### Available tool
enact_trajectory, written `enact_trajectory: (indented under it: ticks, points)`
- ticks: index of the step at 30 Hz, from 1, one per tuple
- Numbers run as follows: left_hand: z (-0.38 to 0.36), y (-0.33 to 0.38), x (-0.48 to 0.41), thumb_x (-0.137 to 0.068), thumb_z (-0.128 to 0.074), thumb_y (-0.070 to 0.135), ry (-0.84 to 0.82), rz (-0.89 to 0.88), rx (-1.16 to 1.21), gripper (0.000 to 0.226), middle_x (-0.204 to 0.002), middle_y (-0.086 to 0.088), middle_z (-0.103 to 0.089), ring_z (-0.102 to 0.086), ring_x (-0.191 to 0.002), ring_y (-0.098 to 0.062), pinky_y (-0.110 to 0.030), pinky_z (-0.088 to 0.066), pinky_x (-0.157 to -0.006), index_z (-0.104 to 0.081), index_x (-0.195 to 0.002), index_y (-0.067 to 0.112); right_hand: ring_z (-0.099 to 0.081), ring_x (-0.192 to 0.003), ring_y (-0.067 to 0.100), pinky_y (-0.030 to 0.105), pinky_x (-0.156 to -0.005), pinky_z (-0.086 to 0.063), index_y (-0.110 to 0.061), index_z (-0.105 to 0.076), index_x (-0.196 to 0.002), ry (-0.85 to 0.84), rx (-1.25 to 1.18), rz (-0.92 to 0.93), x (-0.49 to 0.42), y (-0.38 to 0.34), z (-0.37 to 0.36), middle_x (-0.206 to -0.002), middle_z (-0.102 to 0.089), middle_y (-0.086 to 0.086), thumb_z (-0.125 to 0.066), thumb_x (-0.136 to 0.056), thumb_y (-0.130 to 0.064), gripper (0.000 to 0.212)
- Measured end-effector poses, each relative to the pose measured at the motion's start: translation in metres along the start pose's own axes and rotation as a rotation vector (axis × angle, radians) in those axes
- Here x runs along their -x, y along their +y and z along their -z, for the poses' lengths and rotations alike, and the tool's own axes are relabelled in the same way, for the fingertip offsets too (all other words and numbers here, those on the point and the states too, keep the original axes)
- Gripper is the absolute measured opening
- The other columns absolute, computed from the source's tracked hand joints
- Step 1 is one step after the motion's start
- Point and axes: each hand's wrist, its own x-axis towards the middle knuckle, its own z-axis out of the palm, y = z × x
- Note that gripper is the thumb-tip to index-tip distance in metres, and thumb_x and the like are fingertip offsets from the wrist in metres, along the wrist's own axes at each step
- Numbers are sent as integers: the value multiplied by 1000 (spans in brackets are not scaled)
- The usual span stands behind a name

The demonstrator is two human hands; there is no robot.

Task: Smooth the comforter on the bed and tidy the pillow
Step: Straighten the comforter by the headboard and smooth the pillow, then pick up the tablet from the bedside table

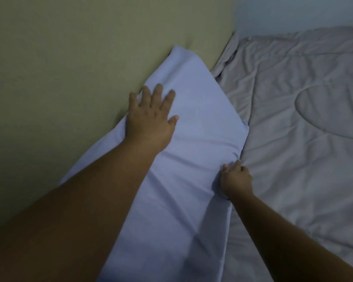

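Observation:
A long pale blue pillow (pixel 192 123) lies along the olive wall, running from the lower centre up toward the bed's far corner. My left hand (pixel 151 119) rests flat on its upper half, fingers spread, near the wall side. My right hand (pixel 235 180) pinches the pillow's right edge where it meets the comforter, and the fabric is bunched under its fingers. The greyish-pink quilted comforter (pixel 298 139) covers the bed to the right, with shallow wrinkles and a curved stitched seam.
An olive-green wall (pixel 49 68) borders the pillow on the left. A pale blue-grey wall (pixel 293 13) stands behind the bed's far edge. The comforter's corner is rumpled at the junction of the two walls (pixel 230 49).

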Motion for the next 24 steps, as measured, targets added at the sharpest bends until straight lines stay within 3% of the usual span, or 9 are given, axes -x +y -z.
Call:
enact_trajectory:
  ticks: [3,6,9,13,18,24]
  points:
    - [-7,19,24,-97,-10,52,-54,-106,-60,61,-160,2,18,12,-147,-26,-53,12,-114,16,-148,31,-35,-129,42,45,-107,-29,-2,-26,-144,97,94,149,8,6,11,-144,-34,25,-37,-98,-38,59]
    - [-6,29,57,-97,-12,52,-71,-69,-19,61,-159,2,19,15,-147,-25,-50,15,-114,19,-147,33,-32,-133,40,43,-110,-26,-2,-26,-145,89,148,226,19,11,26,-148,-32,23,-36,-98,-40,61]
    - [7,32,95,-97,-20,51,-88,23,94,64,-160,3,15,14,-147,-24,-45,14,-116,15,-148,34,-32,-135,36,41,-112,-24,-7,-33,-144,101,204,425,38,15,41,-148,-35,19,-37,-98,-38,55]
    - [38,34,156,-97,-26,51,-138,186,215,65,-161,2,13,13,-147,-23,-43,10,-118,10,-149,33,-28,-140,31,44,-116,-22,-12,-37,-143,71,320,657,71,14,68,-149,-38,15,-29,-99,-42,54]
    - [95,27,246,-98,-23,51,-204,411,275,64,-160,2,16,16,-147,-23,-44,11,-118,9,-150,31,-23,-142,32,43,-117,-17,-15,-34,-145,-22,410,861,141,-2,115,-152,-34,10,-33,-98,-45,56]
    - [163,15,369,-96,-27,53,-283,868,440,65,-161,4,11,10,-148,-22,-43,8,-118,1,-151,31,-39,-133,36,47,-111,-28,-16,-49,-136,-138,449,1187,259,-35,134,-141,-51,10,-30,-94,-54,60]
